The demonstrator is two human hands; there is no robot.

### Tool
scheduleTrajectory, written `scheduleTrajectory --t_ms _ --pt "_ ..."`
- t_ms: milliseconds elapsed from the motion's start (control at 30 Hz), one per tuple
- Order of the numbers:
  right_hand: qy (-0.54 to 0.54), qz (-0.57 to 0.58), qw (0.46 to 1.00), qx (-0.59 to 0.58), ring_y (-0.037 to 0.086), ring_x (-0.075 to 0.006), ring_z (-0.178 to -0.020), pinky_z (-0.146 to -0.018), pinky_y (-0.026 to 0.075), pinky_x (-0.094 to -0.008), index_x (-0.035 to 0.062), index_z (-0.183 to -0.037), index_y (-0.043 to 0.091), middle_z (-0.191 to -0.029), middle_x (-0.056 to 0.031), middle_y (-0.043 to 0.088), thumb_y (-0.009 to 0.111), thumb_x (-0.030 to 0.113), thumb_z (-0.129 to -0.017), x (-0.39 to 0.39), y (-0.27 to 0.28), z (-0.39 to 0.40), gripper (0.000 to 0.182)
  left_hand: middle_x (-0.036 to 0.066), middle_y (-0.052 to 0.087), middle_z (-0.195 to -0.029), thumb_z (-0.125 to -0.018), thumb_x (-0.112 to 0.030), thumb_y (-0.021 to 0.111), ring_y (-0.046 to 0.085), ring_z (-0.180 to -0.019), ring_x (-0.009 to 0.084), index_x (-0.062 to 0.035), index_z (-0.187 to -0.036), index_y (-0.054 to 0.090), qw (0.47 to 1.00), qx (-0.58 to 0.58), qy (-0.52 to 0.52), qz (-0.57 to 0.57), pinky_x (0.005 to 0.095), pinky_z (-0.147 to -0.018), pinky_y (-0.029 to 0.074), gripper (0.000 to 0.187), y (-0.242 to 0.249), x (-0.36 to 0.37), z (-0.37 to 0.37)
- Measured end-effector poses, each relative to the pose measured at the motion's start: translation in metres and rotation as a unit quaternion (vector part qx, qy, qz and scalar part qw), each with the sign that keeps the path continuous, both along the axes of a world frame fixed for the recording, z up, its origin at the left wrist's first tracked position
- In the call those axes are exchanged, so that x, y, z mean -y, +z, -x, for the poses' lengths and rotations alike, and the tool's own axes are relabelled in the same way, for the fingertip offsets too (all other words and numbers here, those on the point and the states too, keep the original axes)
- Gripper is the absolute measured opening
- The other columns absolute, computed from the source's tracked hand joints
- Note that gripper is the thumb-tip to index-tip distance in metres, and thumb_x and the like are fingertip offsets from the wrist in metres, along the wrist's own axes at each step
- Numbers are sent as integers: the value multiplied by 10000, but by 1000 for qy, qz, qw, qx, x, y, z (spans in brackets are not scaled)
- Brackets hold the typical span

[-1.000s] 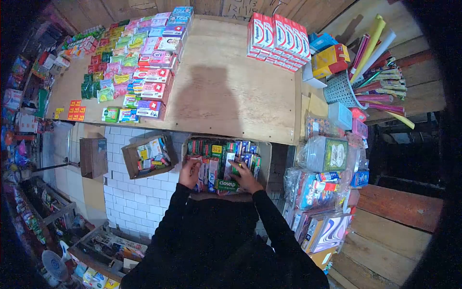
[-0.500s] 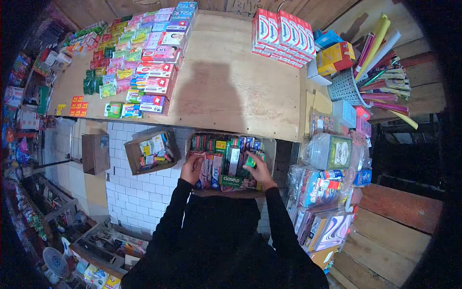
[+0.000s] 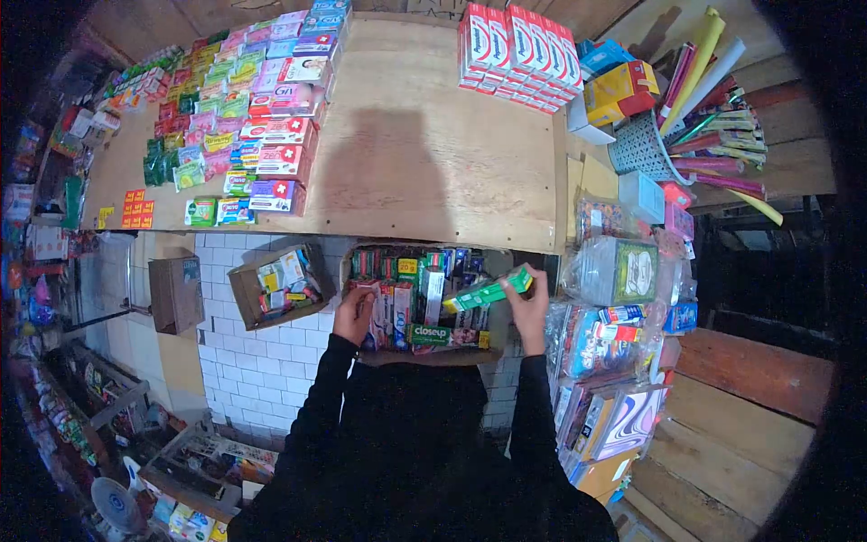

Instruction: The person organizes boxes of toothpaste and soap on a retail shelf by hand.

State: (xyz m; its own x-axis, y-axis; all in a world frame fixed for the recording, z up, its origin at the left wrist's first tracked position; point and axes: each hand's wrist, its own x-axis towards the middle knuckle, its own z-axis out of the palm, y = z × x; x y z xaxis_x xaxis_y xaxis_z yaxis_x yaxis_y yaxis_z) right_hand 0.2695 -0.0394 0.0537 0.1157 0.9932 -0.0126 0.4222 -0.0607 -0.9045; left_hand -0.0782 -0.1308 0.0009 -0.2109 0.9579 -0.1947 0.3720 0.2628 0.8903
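Now our right hand point(image 3: 528, 312) has lifted a green toothpaste box point(image 3: 488, 293) clear of the carton point(image 3: 502, 318), clenched on it; our left hand point(image 3: 352, 313) seemingly grips another inside.

**Green carton lifted above the box**

A long, slim green cardboard toothpaste carton point(image 3: 488, 293) lies tilted, its right end higher, above the open brown cardboard box point(image 3: 502, 271) packed with upright toothpaste cartons, just below the wooden counter's edge.

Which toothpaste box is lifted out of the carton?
The green box in the right hand, held slanted above the carton. The others stay packed inside, including the green Closeup box lying flat at the front and those under the left hand.
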Motion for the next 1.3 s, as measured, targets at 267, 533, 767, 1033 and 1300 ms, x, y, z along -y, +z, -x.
scheduleTrajectory --t_ms 267,533,767,1033,1300 --pt "-70 54 996 14 575 -112 -798 -735 472 -273 -2 -1018 651 -900 -57 664 696 249 -873 -9 13 9 293 90 613 -1091 -952 -212 573 605 -1000 189 -40 -1196 560 975 174 -136 32 324 -881 482 299 11 -29 -45" --pt "-33 222 974 21 609 -174 -787 -725 474 -325 1 -931 638 -800 -138 644 656 382 -880 31 -14 94 385 149 544 -1181 -890 -323 661 531 -1107 214 -36 -1415 304 912 286 -277 102 353 -959 431 697 5 -24 -81" --pt "195 209 958 12 581 -271 -1050 -889 465 -365 60 -1427 355 -1124 -182 586 568 90 -872 68 -27 88 595 172 515 -1276 -897 -270 655 498 -1181 221 4 -1373 367 959 218 -125 132 352 -996 402 620 -34 2 -23" --pt "300 288 893 171 476 -387 -1226 -998 413 -425 48 -1398 384 -1304 -249 488 626 73 -755 77 -38 18 688 177 644 -1032 -883 -267 666 625 -934 227 50 -1277 448 982 86 -70 151 344 -835 493 551 -6 -20 5" --pt "367 207 874 244 576 -392 -946 -812 456 -461 41 -1048 568 -978 -195 594 645 187 -778 89 -80 25 316 191 656 -1035 -872 -247 670 645 -943 251 40 -1246 481 993 45 -55 99 356 -842 490 508 -2 -26 9"
